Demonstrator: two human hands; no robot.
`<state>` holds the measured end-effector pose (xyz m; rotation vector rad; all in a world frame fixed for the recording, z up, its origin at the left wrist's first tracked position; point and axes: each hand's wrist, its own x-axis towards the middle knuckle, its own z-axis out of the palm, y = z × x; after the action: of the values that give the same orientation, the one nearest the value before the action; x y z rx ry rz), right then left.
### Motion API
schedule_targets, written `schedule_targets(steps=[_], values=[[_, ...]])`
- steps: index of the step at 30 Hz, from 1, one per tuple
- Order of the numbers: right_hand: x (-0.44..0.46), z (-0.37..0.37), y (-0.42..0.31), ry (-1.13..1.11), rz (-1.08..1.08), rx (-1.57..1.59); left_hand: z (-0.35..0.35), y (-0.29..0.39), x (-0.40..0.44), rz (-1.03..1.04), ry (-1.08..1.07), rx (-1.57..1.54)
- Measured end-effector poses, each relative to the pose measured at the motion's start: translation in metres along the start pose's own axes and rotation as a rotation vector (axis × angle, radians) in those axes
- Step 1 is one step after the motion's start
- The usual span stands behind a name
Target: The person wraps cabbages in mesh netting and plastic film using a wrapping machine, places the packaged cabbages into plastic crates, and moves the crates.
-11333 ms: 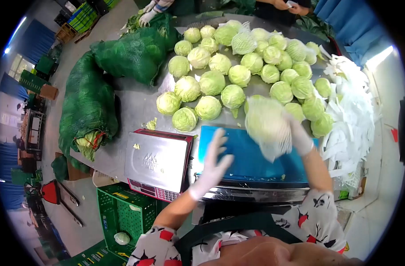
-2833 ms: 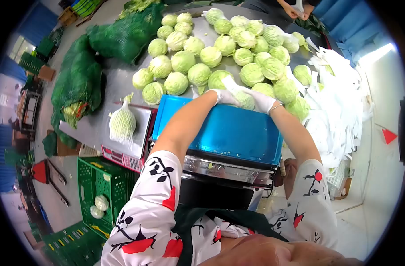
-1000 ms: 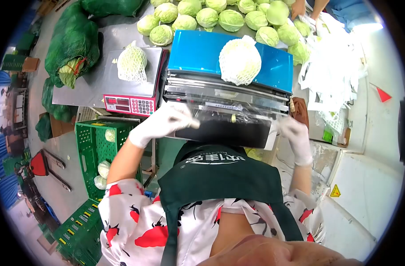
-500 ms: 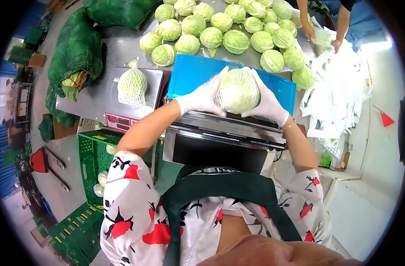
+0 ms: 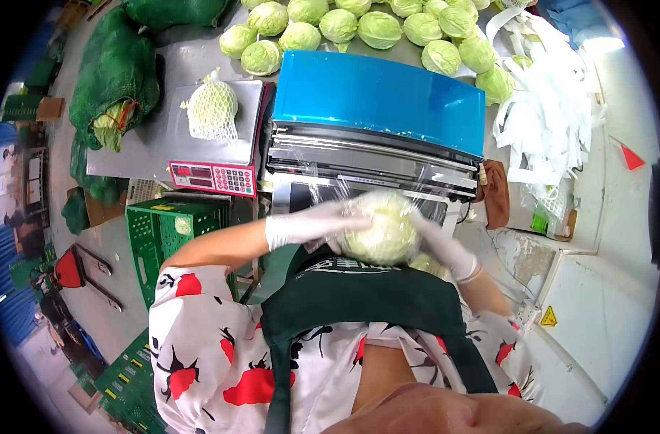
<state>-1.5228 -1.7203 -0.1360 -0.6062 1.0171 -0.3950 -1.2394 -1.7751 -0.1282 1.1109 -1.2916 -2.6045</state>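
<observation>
A pale green cabbage is held close to my apron, in front of the film wrapping machine with its blue cover. My gloved left hand grips it on the left side. On the other side my gloved right hand, smeared by motion, presses against it. Clear plastic film stretches from the machine's metal front edge to the cabbage and around it. The fingertips are partly hidden by the film and the cabbage.
To the left, a netted cabbage sits on a scale. Loose cabbages lie along the back, beside green mesh sacks. White foam nets hang at right. A green crate stands below the scale.
Both hands have brought the cabbage from above the blue cover down toward my body. Film now stretches between it and the machine. The other person's hands at the upper right are out of view.
</observation>
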Motion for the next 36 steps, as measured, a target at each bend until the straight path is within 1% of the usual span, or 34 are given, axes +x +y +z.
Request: schedule_targets(steps=[1, 3, 4, 5, 6, 8, 9, 12, 13, 14, 16, 17, 18, 20, 21, 22, 24, 25, 26, 27, 28, 29, 30, 31, 32, 34, 35, 36], values=[[-0.005, 0.020, 0.000, 0.023, 0.046, 0.051, -0.003, -0.015, 0.005, -0.066, 0.000, -0.065], [0.012, 0.013, 0.020, 0.019, 0.135, 0.071, -0.012, -0.051, 0.021, -0.199, -0.005, -0.195], [0.024, 0.007, 0.031, 0.017, 0.176, 0.078, -0.017, -0.059, 0.029, -0.234, 0.006, -0.148], [0.036, 0.004, 0.036, -0.003, 0.192, 0.172, -0.021, -0.067, 0.030, -0.273, -0.012, -0.202], [0.037, 0.003, 0.038, 0.000, 0.163, 0.097, -0.021, -0.065, 0.027, -0.312, -0.028, -0.260], [0.032, -0.004, 0.042, -0.001, 0.102, -0.050, -0.005, -0.065, 0.012, -0.332, 0.048, -0.345], [0.028, -0.009, 0.044, -0.001, 0.069, -0.122, -0.011, -0.076, 0.006, -0.324, 0.029, -0.430], [0.006, -0.014, 0.067, 0.017, -0.011, -0.315, -0.012, -0.102, -0.019, -0.076, 0.029, -0.449], [-0.005, -0.007, 0.086, 0.275, -0.275, -0.607, -0.002, -0.111, -0.029, 0.100, 0.202, -0.273], [-0.010, -0.008, 0.095, 0.347, -0.244, -0.511, 0.004, -0.116, -0.040, 0.225, 0.439, 0.402], [-0.017, -0.014, 0.108, 0.484, -0.179, -0.321, -0.001, -0.125, -0.048, 0.129, 0.611, 0.991], [-0.013, -0.018, 0.116, 0.572, -0.465, -0.411, -0.003, -0.129, -0.052, 0.403, 0.722, 0.839], [-0.023, 0.003, 0.078, 0.652, -0.324, -0.121, 0.002, -0.115, -0.052, 0.474, 0.841, 0.592], [-0.028, -0.017, 0.081, 0.691, -0.157, -0.023, 0.010, -0.084, -0.069, 0.281, 0.833, 0.215], [-0.028, -0.018, 0.091, 0.658, -0.094, -0.023, 0.012, -0.086, -0.068, 0.218, 0.823, 0.119], [-0.026, -0.019, 0.107, 0.624, -0.031, -0.021, 0.003, -0.111, -0.060, 0.195, 0.748, -0.032], [-0.012, -0.021, 0.141, 0.455, 0.143, -0.309, -0.016, -0.180, -0.045, 0.087, 0.535, -0.302], [-0.006, -0.022, 0.158, 0.357, 0.209, -0.456, -0.009, -0.200, -0.028, -0.099, 0.506, -0.234], [0.011, -0.019, 0.178, 0.279, 0.196, -0.623, 0.003, -0.214, -0.005, -0.281, 0.476, -0.163], [0.032, -0.009, 0.194, 0.230, 0.123, -0.696, 0.010, -0.234, 0.020, -0.218, 0.451, -0.111], [0.050, 0.003, 0.206, 0.211, 0.046, -0.654, 0.014, -0.246, 0.039, -0.153, 0.426, -0.055], [0.070, 0.019, 0.207, 0.198, 0.098, -0.217, 0.015, -0.243, 0.048, 0.168, 0.454, 0.429], [0.084, 0.033, 0.196, 0.188, 0.182, 0.303, 0.015, -0.237, 0.054, 0.496, 0.463, 0.911], [0.092, 0.045, 0.181, 0.167, 0.222, 0.611, 0.017, -0.232, 0.056, 0.387, 0.410, 0.996], [0.095, 0.054, 0.166, 0.113, 0.229, 0.748, 0.017, -0.227, 0.049, 0.459, 0.455, 1.020], [0.090, 0.069, 0.129, -0.027, 0.218, 0.840, 0.012, -0.210, 0.036, 0.623, 0.548, 1.084], [0.085, 0.077, 0.110, -0.071, 0.215, 0.836, 0.004, -0.201, 0.035, 0.616, 0.523, 1.145], [0.080, 0.082, 0.089, -0.111, 0.220, 0.816, -0.005, -0.177, 0.033, 0.816, 0.595, 1.213]])
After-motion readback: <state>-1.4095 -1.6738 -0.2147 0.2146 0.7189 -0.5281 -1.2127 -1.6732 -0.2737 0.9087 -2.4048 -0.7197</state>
